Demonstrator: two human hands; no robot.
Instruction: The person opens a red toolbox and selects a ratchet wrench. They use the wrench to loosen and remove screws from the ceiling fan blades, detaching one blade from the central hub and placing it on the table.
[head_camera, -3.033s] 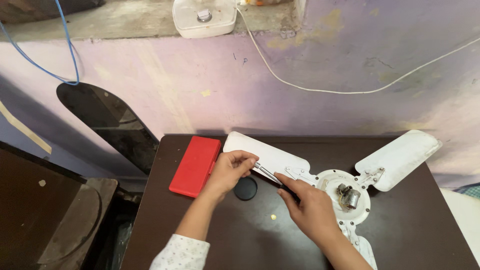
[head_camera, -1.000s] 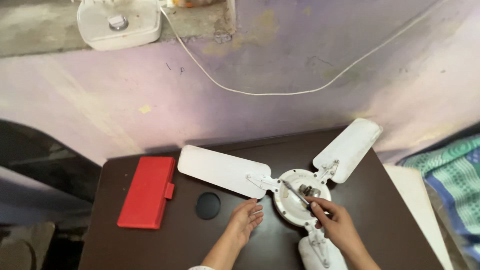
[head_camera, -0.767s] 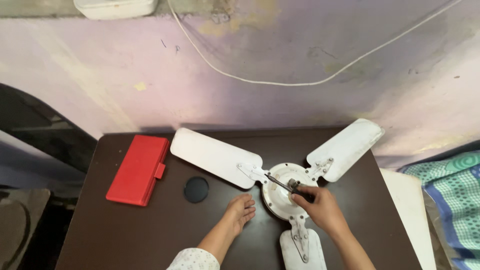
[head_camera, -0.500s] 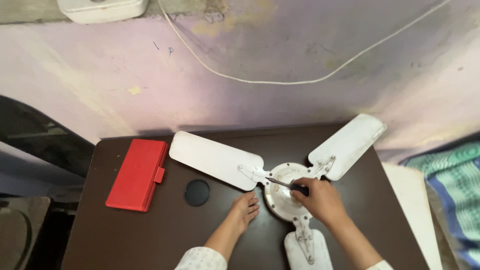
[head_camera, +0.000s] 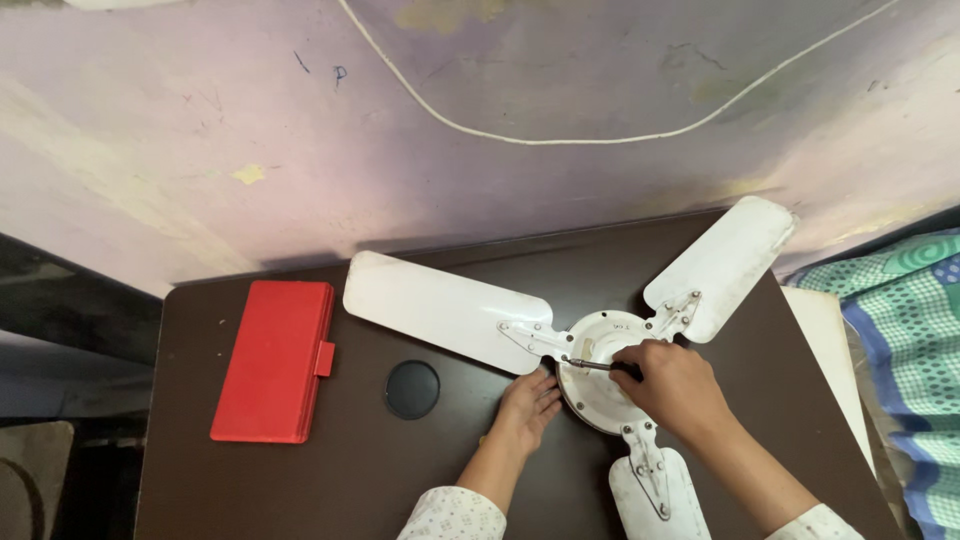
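The fingers of the right hand (head_camera: 672, 385) are closed around the dark handle of a screwdriver (head_camera: 597, 366), whose thin metal shaft is pointed leftward, its tip set at the bracket where the left blade meets the hub. The right hand is laid over the right part of the hub (head_camera: 600, 380), a round white motor housing lying flat on the table.

The fingers of the left hand (head_camera: 530, 404) are stretched out and loosely spread, nothing being gripped; the fingertips are pressed against the table just beside the left edge of the hub, close under the root of the left blade (head_camera: 445, 308).

The ceiling fan (head_camera: 600, 345) is seen lying on a dark brown table (head_camera: 330, 470), toward its right half. Three white blades are fixed to the hub by metal brackets: one is stretched to the left, one (head_camera: 722, 265) is angled up to the right toward the wall, and one (head_camera: 655, 490) is directed down toward the person, between the two forearms.

A round black hole or disc (head_camera: 412, 389) is seen in the table surface left of the left hand. Farther left, a flat red case (head_camera: 273, 360) with a clasp on its right edge is lying closed.

A white cable (head_camera: 600, 138) is hung in a curve along the pale purple wall (head_camera: 200, 150) behind the table. A green and blue checked cloth (head_camera: 915, 330) is seen at the right edge.
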